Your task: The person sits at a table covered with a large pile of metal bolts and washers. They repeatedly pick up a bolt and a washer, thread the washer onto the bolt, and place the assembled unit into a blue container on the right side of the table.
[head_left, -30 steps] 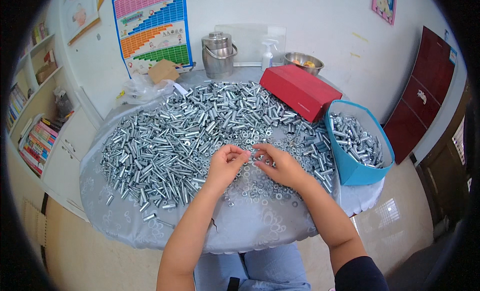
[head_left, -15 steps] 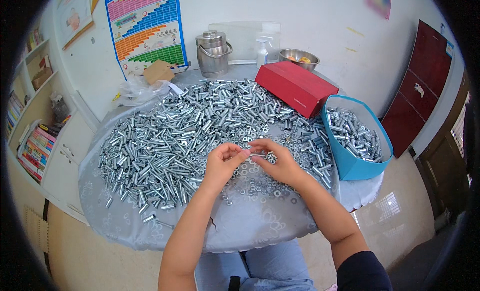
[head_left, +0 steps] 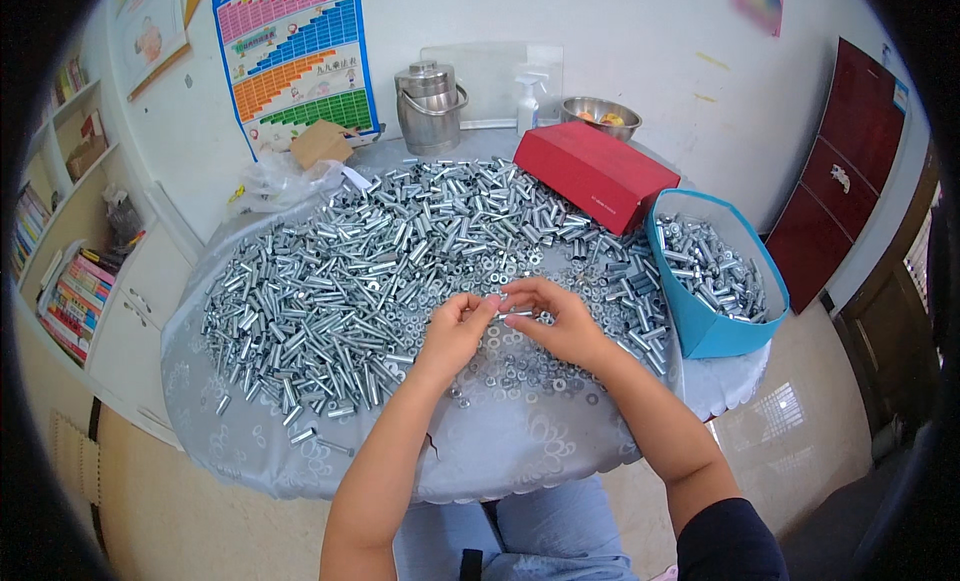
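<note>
- Grey, floral-patterned tablecloth (head_left: 520, 451) spreads beneath the forearms.
- Left hand (head_left: 455, 326): thumb and forefinger nearly meet at the tips; whether they grip anything, I cannot tell.
- Right hand (head_left: 558, 323): thumb and curled fingers pinch a small silvery metal cylinder (head_left: 514, 314), which sits between the two hands.
- Small, round, silvery metal washers (head_left: 515, 371) lie scattered below and around the hands.
- Broad heap of shiny metal tubes and rods (head_left: 320, 291) stretches leftward and beyond.
- Teal, soft-sided bin (head_left: 720, 328), filled with metal pieces, stands at right.
- Red rectangular box (head_left: 598, 174) lies farther back.
- Lidded stainless-steel pot (head_left: 428, 116) stands near the white wall (head_left: 640, 51).
</note>
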`<state>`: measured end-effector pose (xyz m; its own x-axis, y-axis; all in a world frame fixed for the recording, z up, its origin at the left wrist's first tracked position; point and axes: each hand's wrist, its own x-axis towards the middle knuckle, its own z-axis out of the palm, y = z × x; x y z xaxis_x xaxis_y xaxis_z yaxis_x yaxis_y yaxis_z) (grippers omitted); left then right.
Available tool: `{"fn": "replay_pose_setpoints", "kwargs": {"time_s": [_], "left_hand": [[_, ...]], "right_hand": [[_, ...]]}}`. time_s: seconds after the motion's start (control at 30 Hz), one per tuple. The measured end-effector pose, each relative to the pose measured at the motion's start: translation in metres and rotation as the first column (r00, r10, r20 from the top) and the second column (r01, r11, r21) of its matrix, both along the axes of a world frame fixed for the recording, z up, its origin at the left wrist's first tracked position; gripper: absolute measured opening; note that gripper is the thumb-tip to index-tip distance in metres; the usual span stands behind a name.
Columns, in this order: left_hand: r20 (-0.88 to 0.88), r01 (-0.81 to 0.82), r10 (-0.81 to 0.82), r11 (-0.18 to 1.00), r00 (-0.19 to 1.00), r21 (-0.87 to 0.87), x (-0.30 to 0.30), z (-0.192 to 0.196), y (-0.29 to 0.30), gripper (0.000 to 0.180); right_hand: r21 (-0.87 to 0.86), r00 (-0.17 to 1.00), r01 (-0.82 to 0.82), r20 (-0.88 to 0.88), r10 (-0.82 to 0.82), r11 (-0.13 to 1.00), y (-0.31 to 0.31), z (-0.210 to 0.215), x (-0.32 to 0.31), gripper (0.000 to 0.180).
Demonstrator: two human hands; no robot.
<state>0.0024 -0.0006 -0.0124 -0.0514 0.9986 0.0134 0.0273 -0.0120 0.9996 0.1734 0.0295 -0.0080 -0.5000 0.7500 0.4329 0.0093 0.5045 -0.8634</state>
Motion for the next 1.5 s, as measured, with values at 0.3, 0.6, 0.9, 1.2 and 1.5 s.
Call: {"fn": "replay_pose_setpoints", "kwargs": {"time_s": [0.3, 0.6, 0.9, 1.2, 1.5], "left_hand": [[0.129, 0.05, -0.022, 0.974, 0.991, -0.222, 0.008, 0.005, -0.006, 0.053], [0.377, 0.318, -0.192, 0.897, 0.906, -0.308, 0.008, 0.01, -0.008, 0.072], [0.525, 0.424, -0.222, 0.854, 0.821, -0.302, 0.008, 0.013, -0.009, 0.08], [0.708, 0.34, -0.011, 0.883, 0.706, -0.325, 0.004, 0.017, -0.01, 0.066], [0.495, 0.226, -0.064, 0.935, 0.867, -0.274, 0.011, 0.011, -0.01, 0.067]], "right_hand": [[-0.142, 0.991, -0.088, -0.113, 0.072, 0.986, -0.005, 0.004, -0.004, 0.038], [-0.298, 0.971, -0.165, -0.216, 0.102, 0.94, -0.007, 0.013, -0.002, 0.033], [-0.274, 0.976, -0.15, -0.192, 0.099, 0.95, -0.004, 0.011, -0.001, 0.021], [-0.208, 0.996, -0.013, -0.084, -0.005, 0.978, -0.005, 0.012, -0.002, 0.022], [-0.252, 0.982, -0.122, -0.173, 0.079, 0.96, -0.008, 0.004, -0.007, 0.021]]}}
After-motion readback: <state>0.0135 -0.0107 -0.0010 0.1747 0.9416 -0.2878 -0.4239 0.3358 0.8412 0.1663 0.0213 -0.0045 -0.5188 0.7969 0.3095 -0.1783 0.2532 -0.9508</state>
